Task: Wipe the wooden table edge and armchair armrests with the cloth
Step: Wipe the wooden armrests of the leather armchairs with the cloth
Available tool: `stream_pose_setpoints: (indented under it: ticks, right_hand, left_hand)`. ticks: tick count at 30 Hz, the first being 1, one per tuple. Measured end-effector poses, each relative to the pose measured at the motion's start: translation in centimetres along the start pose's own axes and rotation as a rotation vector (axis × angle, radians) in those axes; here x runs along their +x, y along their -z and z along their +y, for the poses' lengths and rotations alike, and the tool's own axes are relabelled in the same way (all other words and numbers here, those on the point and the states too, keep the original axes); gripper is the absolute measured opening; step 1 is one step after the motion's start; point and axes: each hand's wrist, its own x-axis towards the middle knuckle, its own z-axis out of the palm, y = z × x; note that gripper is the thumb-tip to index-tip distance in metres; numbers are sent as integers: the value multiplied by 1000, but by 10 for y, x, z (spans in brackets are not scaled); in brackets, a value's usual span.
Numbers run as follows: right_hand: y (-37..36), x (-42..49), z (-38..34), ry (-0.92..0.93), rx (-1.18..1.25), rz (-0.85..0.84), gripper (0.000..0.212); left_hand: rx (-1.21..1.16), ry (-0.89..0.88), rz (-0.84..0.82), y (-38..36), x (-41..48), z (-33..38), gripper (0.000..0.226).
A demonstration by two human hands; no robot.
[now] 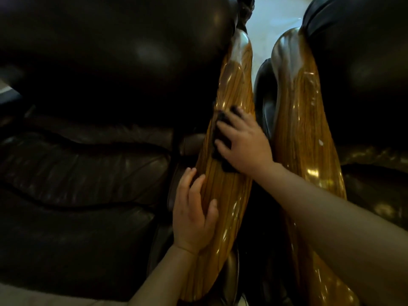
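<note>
Two glossy wooden armrests run side by side up the middle of the view. On the left armrest (229, 191) my right hand (245, 142) presses a dark cloth (221, 138) flat against the wood, fingers spread over it. My left hand (194, 210) rests lower on the same armrest, fingers apart, holding nothing. The right armrest (309, 133) belongs to the neighbouring chair and is untouched. My right forearm crosses over its lower part. No wooden table is in view.
A dark brown leather armchair seat and back (84, 164) fills the left. A second dark leather armchair (362, 85) stands at the right. A narrow gap separates the two armrests. Pale floor (273, 16) shows at the top between the chairs.
</note>
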Motion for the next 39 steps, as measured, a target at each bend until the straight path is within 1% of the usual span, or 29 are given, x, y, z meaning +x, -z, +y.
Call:
stream_pose_setpoints:
  ticks: [1,2,4,6,9,11,12,13,14,15,17,19,21,22,24,27,29,30,33,36,37,39]
  right_hand:
    - [0,8,-1,-88,13,17,51]
    - [-2,9,-5,-135,12,28,52]
    - [-6,-11,-19,-135,-49,33,54]
    - [-12,-52,-41,0,-74,8,56]
    - [-22,-116,-64,258,-44,-105,62]
    - [-23,-130,-63,368,-40,-145,63]
    - [-21,-126,-58,390,-54,-148,62]
    - [-20,-117,-53,377,-65,-137,59]
    - [-18,-105,-48,319,-65,-107,56]
    - [-16,-91,-43,217,-58,-66,54]
    - [-12,-61,-32,-47,-20,29,53]
    - [-9,-30,-25,-312,100,76,55]
    - [-8,-14,-25,-484,221,130,57]
    - [-10,-17,-28,-513,244,155,57]
    - [-14,-48,-41,-475,254,186,57]
    - [-21,-119,-55,-254,279,113,58]
    - [-23,-130,-46,-156,306,90,57]
    - [-23,-119,-41,-170,311,97,56]
    - [-15,-49,-25,-326,290,146,56]
    - [-7,7,-9,-480,295,110,58]
    - [-7,10,-8,-486,285,111,58]
    - [-9,-8,-13,-413,256,144,56]
  left_hand:
    - [-7,34,-13,3,-9,-2,53]
    - [-15,61,-30,6,-18,-4,55]
    - [-34,91,-75,12,-30,-5,56]
    - [-64,88,-97,18,-32,-5,55]
    - [-99,88,-89,23,-27,-3,53]
    - [-89,98,-99,27,-27,-2,53]
    - [-87,100,-120,29,-27,-1,54]
    - [-84,93,-144,31,-27,-1,55]
    - [-76,78,-163,32,-26,0,57]
    - [-61,62,-181,34,-26,0,59]
    - [9,39,-232,33,-27,-2,61]
    - [159,4,-276,30,-26,-5,63]
    - [299,-57,-313,24,-21,-7,64]
    - [346,-90,-329,20,-16,-9,64]
    - [393,-129,-350,16,-4,-11,63]
    - [392,-153,-340,16,8,-18,54]
    - [407,-194,-356,18,11,-21,53]
    - [426,-220,-365,19,12,-21,54]
    - [477,-258,-375,19,12,-20,57]
    - [455,-244,-357,16,13,-12,53]
    - [431,-228,-335,15,16,-9,51]
    - [343,-165,-261,15,22,-1,46]
